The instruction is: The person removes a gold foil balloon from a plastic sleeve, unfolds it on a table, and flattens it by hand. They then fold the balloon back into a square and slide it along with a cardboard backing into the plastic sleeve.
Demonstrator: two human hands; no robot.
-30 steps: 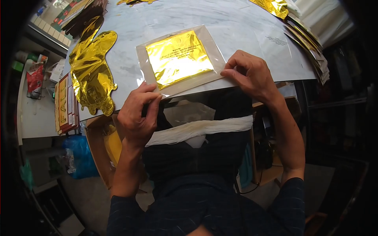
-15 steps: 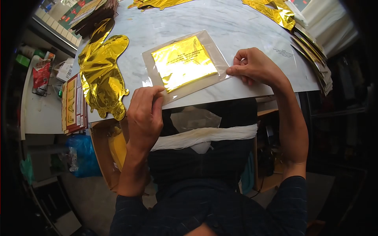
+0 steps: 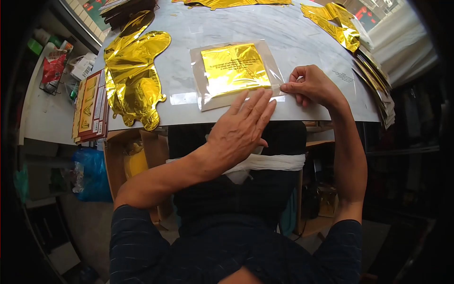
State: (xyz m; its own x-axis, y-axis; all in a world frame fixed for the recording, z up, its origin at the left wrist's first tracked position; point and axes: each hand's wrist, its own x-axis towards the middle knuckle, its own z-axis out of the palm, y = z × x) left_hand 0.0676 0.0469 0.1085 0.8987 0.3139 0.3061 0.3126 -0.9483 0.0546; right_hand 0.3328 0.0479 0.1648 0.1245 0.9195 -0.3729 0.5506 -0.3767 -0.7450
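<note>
A clear plastic bag (image 3: 203,98) lies on the marble-patterned table (image 3: 182,71), with a folded gold foil balloon (image 3: 236,68) inside it. Small printed text shows on the bag over the foil. My left hand (image 3: 241,123) rests with fingers stretched out along the bag's near edge. At the bag's near right corner, my right hand (image 3: 309,87) pinches the plastic between thumb and curled fingers. Left of the bag lies a flat, unfolded gold foil balloon (image 3: 135,75).
More gold foil balloons lie at the far edge (image 3: 236,4) and far right (image 3: 336,23). Stacked packets (image 3: 376,85) stand along the right edge. Printed packages (image 3: 90,109) lean at the left side. Below the table are a cardboard box (image 3: 153,154) and a bundle of white strings (image 3: 279,162) across my lap.
My left hand has left the bag's near left corner and moved right, its fingers now flat along the near edge. The bag sits straighter. My right hand keeps its pinch.
</note>
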